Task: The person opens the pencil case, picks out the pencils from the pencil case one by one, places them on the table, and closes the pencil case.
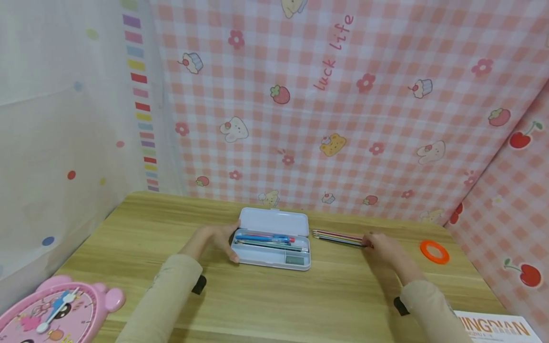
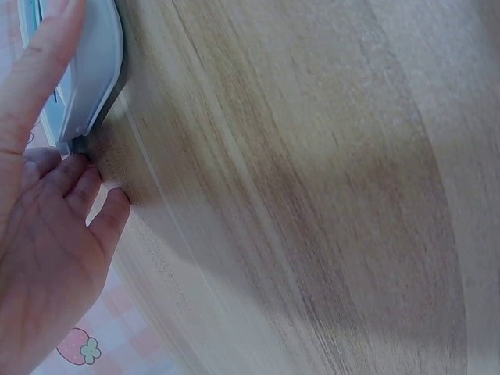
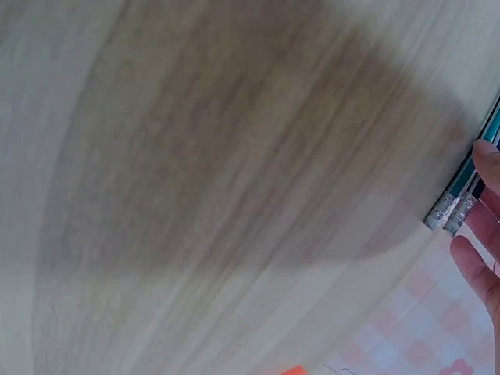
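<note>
An open white pencil case (image 1: 257, 259) lies on the wooden table, lid tipped back. Inside are a blue pen (image 1: 257, 238), several pencils (image 1: 270, 246) and a grey-green eraser (image 1: 294, 260) in a small compartment. My left hand (image 1: 218, 239) holds the case's left end, thumb at the front and fingers by the rear corner; the left wrist view shows the fingertips at that corner (image 2: 76, 141). Right of the case, my right hand (image 1: 379, 245) pinches the eraser ends of a bundle of pencils (image 1: 339, 237). In the right wrist view, thumb and fingers hold the pencils (image 3: 459, 187), partly cut off.
An orange ring (image 1: 434, 252) lies at the right of the table. At the front left is a pink toy clock (image 1: 55, 312); at the front right, a white printed box or booklet (image 1: 497, 328). Patterned cloth (image 1: 300, 119) hangs behind the table.
</note>
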### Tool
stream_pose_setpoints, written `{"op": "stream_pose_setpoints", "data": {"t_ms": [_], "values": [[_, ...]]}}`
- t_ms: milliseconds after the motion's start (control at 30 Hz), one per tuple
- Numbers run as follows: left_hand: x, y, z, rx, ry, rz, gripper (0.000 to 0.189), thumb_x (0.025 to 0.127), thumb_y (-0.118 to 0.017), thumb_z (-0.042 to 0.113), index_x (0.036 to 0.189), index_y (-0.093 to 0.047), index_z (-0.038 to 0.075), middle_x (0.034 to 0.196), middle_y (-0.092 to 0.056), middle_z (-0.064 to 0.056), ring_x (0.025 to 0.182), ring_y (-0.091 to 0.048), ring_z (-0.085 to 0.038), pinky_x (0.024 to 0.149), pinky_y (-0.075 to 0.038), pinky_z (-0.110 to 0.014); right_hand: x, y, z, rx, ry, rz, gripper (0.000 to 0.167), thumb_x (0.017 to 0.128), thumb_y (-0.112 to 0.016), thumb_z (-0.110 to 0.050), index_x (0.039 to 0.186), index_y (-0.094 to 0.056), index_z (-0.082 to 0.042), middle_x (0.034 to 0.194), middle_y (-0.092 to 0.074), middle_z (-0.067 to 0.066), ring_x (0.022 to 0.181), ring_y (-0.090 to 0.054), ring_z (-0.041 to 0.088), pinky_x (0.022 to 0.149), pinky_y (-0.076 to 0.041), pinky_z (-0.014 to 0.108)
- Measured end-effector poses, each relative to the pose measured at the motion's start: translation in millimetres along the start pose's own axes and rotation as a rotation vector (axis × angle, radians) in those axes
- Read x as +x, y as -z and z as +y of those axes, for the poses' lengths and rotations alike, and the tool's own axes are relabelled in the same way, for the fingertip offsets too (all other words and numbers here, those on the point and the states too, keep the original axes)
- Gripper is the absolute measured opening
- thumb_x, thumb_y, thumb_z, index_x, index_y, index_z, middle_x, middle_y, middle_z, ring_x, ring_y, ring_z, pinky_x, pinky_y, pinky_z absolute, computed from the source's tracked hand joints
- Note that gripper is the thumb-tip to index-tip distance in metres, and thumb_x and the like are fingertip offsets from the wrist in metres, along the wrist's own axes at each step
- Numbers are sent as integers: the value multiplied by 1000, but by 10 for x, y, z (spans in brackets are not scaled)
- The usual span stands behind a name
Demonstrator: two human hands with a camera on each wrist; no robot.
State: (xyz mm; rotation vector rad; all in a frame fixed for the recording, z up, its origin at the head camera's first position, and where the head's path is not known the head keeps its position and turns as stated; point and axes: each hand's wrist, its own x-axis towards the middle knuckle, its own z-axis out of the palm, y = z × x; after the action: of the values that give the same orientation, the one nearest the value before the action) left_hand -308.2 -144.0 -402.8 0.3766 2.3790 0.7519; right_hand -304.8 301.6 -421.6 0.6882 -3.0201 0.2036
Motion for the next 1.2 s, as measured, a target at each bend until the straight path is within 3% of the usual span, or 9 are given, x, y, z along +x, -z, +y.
{"op": "stream_pose_setpoints", "data": {"t_ms": [400, 667, 933, 1200], "values": [[24, -1, -5, 11, -5, -11, 118, 69, -79, 28, 144, 6, -2, 152, 2, -23, 141, -3, -38, 115, -9, -49, 3, -56, -3, -40, -51, 27, 6, 80, -66, -7, 82, -62, -9, 80, -55, 2, 73, -57, 18, 64, -49, 38], [25, 0, -18, 31, 0, -2, 118, 69, -79, 30, 145, 6, -2, 152, 1, -23, 141, -4, -37, 115, -11, -49, 51, -31, -87, -14, -33, 65, 8, 79, -68, -10, 84, -61, -10, 83, -58, 3, 76, -58, 20, 67, -49, 40], [42, -8, -43, 17, -2, 0, 119, 69, -80, 29, 145, 6, -2, 152, 1, -23, 141, -4, -37, 115, -10, -49, 258, 28, -458, 49, -6, 15, 17, 84, -64, -13, 97, -63, -3, 89, -62, 8, 82, -60, 23, 73, -51, 40], [40, -6, -27, 23, 3, 0, 120, 68, -80, 30, 145, 6, -1, 152, 2, -23, 141, -4, -38, 115, -11, -50, 520, -39, -1022, 164, 125, 6, 19, 86, -62, -17, 98, -65, -2, 92, -63, 8, 84, -61, 20, 76, -52, 37]]}}
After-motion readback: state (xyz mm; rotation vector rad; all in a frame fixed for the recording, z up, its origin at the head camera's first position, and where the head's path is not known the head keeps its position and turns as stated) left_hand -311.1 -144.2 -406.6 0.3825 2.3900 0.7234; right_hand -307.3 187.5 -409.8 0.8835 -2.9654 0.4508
